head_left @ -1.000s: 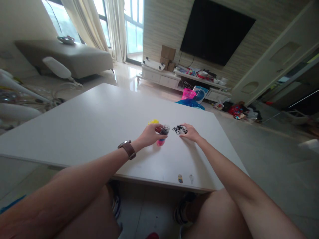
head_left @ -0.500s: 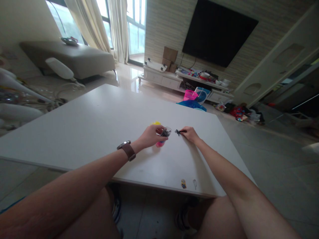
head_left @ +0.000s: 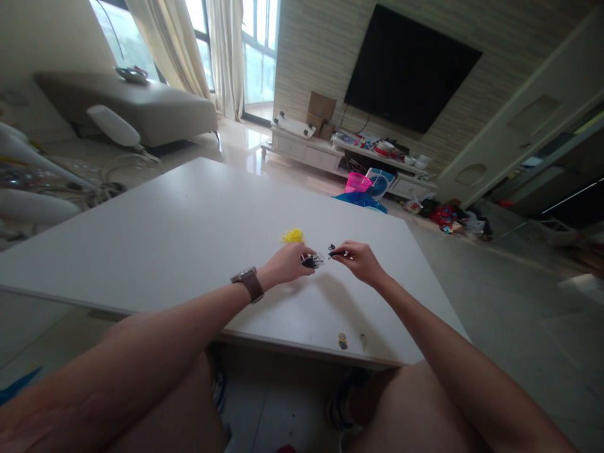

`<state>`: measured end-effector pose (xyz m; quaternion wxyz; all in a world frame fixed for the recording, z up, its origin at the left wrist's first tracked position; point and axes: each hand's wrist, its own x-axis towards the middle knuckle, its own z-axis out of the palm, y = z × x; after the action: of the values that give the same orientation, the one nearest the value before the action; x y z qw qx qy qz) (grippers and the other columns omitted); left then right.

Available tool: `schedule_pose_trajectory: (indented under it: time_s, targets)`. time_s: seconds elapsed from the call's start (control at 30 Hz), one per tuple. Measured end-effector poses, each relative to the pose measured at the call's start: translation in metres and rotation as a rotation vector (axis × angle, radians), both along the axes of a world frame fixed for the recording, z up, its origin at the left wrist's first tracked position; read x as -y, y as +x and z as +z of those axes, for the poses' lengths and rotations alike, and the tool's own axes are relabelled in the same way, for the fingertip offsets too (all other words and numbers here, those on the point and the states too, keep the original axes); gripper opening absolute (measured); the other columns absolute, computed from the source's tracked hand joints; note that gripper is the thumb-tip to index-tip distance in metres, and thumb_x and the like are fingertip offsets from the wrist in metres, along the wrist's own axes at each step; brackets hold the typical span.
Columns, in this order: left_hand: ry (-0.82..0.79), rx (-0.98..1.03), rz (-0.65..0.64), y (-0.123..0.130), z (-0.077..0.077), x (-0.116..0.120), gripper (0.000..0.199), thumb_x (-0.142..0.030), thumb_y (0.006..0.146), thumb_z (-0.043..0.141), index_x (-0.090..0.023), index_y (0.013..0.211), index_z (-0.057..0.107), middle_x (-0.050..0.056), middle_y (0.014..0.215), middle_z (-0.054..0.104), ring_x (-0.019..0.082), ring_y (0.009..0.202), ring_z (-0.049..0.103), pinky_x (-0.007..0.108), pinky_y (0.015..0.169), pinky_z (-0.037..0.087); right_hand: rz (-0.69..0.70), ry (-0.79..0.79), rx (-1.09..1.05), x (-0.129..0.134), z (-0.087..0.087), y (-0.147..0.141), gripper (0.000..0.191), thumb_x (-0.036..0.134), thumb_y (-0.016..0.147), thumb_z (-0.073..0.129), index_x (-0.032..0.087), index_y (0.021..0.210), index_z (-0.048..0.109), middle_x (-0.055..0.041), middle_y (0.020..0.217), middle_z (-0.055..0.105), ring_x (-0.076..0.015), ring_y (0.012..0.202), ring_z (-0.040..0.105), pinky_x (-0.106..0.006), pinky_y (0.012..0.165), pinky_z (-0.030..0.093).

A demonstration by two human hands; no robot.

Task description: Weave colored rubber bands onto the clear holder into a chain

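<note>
My left hand is closed around a small clear bottle with black stringy bits inside. The bottle lies tilted, its mouth facing right. Just across from that mouth, my right hand pinches a few thin black loops that look like small elastic bands. A short gap separates them from the bottle. Behind my left hand, a bunch of yellow bands rests on the white table. Whatever lies under my left hand is hidden.
Near the table's front edge are a small yellow-and-blue cartoon sticker and a pale sticker-like piece. Beyond the table stand a pink basket and a blue object. A white chair is at the left.
The bottle in my left hand has tipped closer to level. My right hand has come slightly nearer its mouth with the black loops. The pink item below my left hand is now hidden.
</note>
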<state>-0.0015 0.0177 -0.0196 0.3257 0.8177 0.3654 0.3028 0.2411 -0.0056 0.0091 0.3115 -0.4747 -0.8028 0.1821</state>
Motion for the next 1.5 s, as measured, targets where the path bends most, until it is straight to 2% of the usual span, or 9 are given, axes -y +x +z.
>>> schedule_pose_trajectory:
  time_s: [0.13,0.3,0.5,0.77,0.97,1.1,1.2,1.33,1.5]
  targets:
    - [0.079,-0.081,-0.049,0.003,0.001,0.007,0.026,-0.025,0.071,0.069,-0.023,0.095,0.079,0.003,0.079,0.07,0.016,0.073,0.059,0.024,0.067,0.042,0.085,0.022,0.079,0.011,0.007,-0.017,0.01,0.022,0.089,0.066,0.02,0.092,0.076,-0.004,0.083,0.071,-0.0153,0.072,0.062,-0.027,0.068,0.048]
    - [0.085,-0.069,-0.065,0.003,0.005,0.011,0.024,-0.024,0.07,0.07,-0.022,0.092,0.08,0.002,0.075,0.067,0.015,0.071,0.057,0.024,0.065,0.041,0.091,0.037,0.176,0.012,0.003,-0.021,0.01,0.013,0.086,0.066,0.02,0.089,0.073,-0.0022,0.08,0.069,-0.0158,0.073,0.062,-0.028,0.069,0.047]
    - [0.042,-0.017,-0.063,0.003,0.008,0.011,0.025,-0.024,0.069,0.072,-0.023,0.093,0.08,0.001,0.074,0.068,0.015,0.069,0.058,0.024,0.064,0.041,0.155,0.077,0.045,0.016,0.007,-0.022,0.011,0.019,0.087,0.068,0.023,0.086,0.077,-0.0046,0.09,0.067,-0.0161,0.078,0.064,-0.029,0.069,0.05]
    - [-0.036,0.062,-0.057,0.004,0.008,0.011,0.024,-0.025,0.069,0.073,-0.021,0.092,0.079,0.002,0.078,0.071,0.015,0.072,0.062,0.024,0.067,0.047,-0.017,-0.058,-0.136,0.028,0.018,-0.036,0.004,0.018,0.083,0.067,0.02,0.083,0.07,-0.0021,0.081,0.07,-0.0173,0.075,0.069,-0.031,0.072,0.057]
    - [-0.092,0.129,-0.066,0.006,0.008,0.008,0.027,-0.026,0.069,0.075,-0.019,0.095,0.079,0.003,0.085,0.072,0.016,0.076,0.063,0.025,0.071,0.05,-0.075,0.112,0.018,0.032,0.019,-0.037,0.004,0.022,0.088,0.062,0.021,0.09,0.065,-0.005,0.094,0.065,-0.0194,0.086,0.068,-0.035,0.082,0.051]
    - [-0.081,0.147,-0.06,0.006,0.01,0.009,0.025,-0.028,0.07,0.076,-0.017,0.093,0.078,0.002,0.078,0.069,0.014,0.072,0.061,0.024,0.066,0.047,0.051,0.05,0.176,0.037,0.021,-0.037,0.017,0.022,0.095,0.047,0.021,0.112,0.052,-0.0095,0.114,0.066,-0.0255,0.105,0.067,-0.048,0.1,0.036]
    - [-0.001,0.146,-0.076,0.005,0.013,0.012,0.017,-0.028,0.071,0.077,-0.015,0.081,0.075,-0.001,0.068,0.062,0.011,0.066,0.054,0.022,0.062,0.042,0.151,-0.026,0.269,0.04,0.025,-0.04,0.028,0.03,0.097,0.046,0.022,0.123,0.041,-0.0136,0.13,0.06,-0.029,0.115,0.063,-0.052,0.102,0.03]
    - [-0.011,0.169,-0.094,0.005,0.014,0.015,0.016,-0.028,0.071,0.077,-0.013,0.073,0.072,-0.001,0.066,0.06,0.01,0.064,0.054,0.021,0.06,0.041,0.219,-0.019,0.356,0.039,0.031,-0.044,0.025,0.036,0.099,0.045,0.022,0.12,0.044,-0.0102,0.119,0.067,-0.0298,0.118,0.061,-0.048,0.098,0.029]
    - [-0.146,0.235,-0.115,0.008,0.015,0.013,0.025,-0.025,0.071,0.076,-0.015,0.093,0.076,0.001,0.077,0.072,0.015,0.074,0.065,0.023,0.07,0.051,0.107,0.097,0.213,0.037,0.033,-0.038,0.018,0.026,0.098,0.045,0.023,0.115,0.048,-0.006,0.106,0.074,-0.0267,0.11,0.065,-0.046,0.097,0.029]
